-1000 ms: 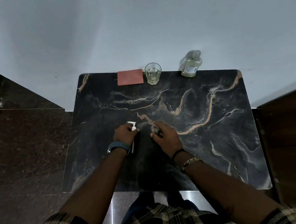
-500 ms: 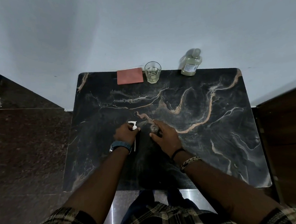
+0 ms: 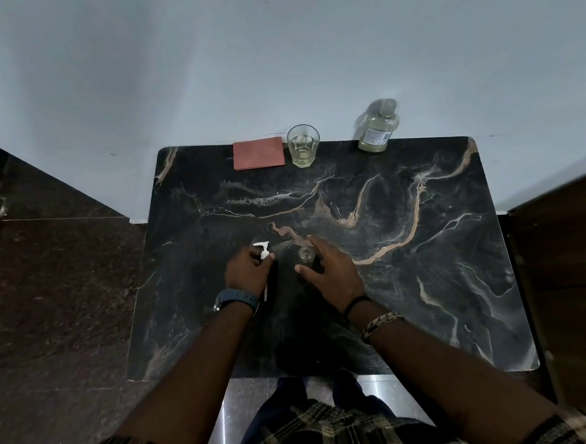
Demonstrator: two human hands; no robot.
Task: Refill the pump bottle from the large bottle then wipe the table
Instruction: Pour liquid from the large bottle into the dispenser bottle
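A small clear pump bottle (image 3: 306, 255) stands open-mouthed near the middle of the dark marble table (image 3: 425, 282). My right hand (image 3: 329, 271) curls round the bottle from the right. My left hand (image 3: 248, 271) grips the white pump head (image 3: 263, 250), lifted off the bottle, with its thin dip tube hanging down past my wrist. The large bottle (image 3: 376, 127) of pale liquid stands capped at the table's far edge, right of centre. A folded reddish cloth (image 3: 258, 153) lies at the far edge, left of centre.
A drinking glass (image 3: 303, 145) with a little pale liquid stands between the cloth and the large bottle. A pale wall rises behind the table. Dark stone floor lies to the left and a wooden cabinet (image 3: 569, 273) stands at the right.
My left hand has drawn the pump head slightly left, away from the bottle. My right hand's fingers have loosened a little round the bottle.
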